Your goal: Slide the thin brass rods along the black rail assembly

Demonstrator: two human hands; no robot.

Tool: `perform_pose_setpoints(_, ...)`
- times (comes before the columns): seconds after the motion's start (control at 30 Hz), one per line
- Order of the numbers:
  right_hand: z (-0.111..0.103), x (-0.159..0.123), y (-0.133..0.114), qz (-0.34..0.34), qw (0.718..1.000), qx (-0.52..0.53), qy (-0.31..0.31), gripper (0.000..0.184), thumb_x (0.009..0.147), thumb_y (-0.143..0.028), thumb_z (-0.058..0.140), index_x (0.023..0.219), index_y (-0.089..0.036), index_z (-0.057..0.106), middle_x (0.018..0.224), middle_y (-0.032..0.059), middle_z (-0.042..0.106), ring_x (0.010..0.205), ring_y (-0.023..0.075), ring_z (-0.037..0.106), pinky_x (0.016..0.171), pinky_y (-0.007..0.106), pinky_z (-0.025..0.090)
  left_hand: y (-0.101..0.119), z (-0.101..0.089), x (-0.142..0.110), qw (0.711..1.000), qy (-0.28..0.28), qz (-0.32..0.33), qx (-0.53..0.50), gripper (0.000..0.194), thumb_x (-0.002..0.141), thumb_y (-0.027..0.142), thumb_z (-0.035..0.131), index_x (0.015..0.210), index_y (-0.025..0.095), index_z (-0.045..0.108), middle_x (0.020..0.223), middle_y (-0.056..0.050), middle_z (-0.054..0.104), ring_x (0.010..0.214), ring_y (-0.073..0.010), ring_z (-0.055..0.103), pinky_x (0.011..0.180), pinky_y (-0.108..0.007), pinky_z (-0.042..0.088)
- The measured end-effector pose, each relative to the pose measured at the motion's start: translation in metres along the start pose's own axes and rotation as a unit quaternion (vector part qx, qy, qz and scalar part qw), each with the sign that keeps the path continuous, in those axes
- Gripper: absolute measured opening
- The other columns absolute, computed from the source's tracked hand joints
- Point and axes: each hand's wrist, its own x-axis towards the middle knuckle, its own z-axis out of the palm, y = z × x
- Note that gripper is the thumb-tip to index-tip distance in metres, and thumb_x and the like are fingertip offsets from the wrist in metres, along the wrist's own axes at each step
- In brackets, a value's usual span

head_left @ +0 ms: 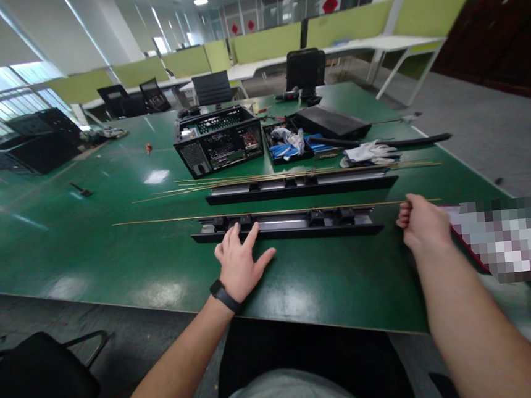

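My right hand [424, 221] is closed around a long thin brass-coloured rod [156, 221] near its right end. The rod runs level along the far edge of the nearer black metal channel [287, 229], which has a silvery inside and several black blocks in it. My left hand [242, 257], a dark band on its wrist, lies with fingers spread, fingertips at the channel's near edge by the left blocks. Behind it sits a second, similar black channel [302, 189] with several more thin rods [167, 193] lying along it.
An opened black computer case [219, 147] stands farther back on the green table [112, 256]. To its right are a tray with gloves [286, 142], a black flat box [330, 122], a black bar [409, 142] and more gloves [370, 152]. A pixelated item [501, 240] lies at right.
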Motion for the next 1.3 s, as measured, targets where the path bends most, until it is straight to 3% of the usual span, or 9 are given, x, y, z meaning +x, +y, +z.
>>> perform_pose_setpoints(0.67,0.002,-0.005,-0.003,0.003,1.0,0.004,0.003,0.028,0.09,-0.012,0.071,0.068,-0.019,0.057,0.064,-0.0015,0.058,0.044,0.0069,0.043,0.033,0.017,0.029,-0.003,0.007,0.013,1.0,-0.018,0.004,-0.004,0.073,0.102,0.06,0.077,0.168,0.034,0.061,0.178,-0.019,0.053,0.163,-0.0399,0.047,0.122,-0.059,0.044)
perform_pose_setpoints(1.3,0.0,0.003,0.004,-0.006,1.0,0.007,-0.008,0.026,0.086,-0.016,0.075,0.07,-0.02,0.055,0.065,-0.0024,0.058,0.044,0.0058,0.042,0.034,0.014,0.03,0.023,0.011,0.014,0.999,-0.035,0.03,-0.008,0.08,0.099,0.064,0.079,0.171,0.037,0.058,0.179,-0.02,0.05,0.162,-0.0456,0.044,0.122,-0.065,0.043)
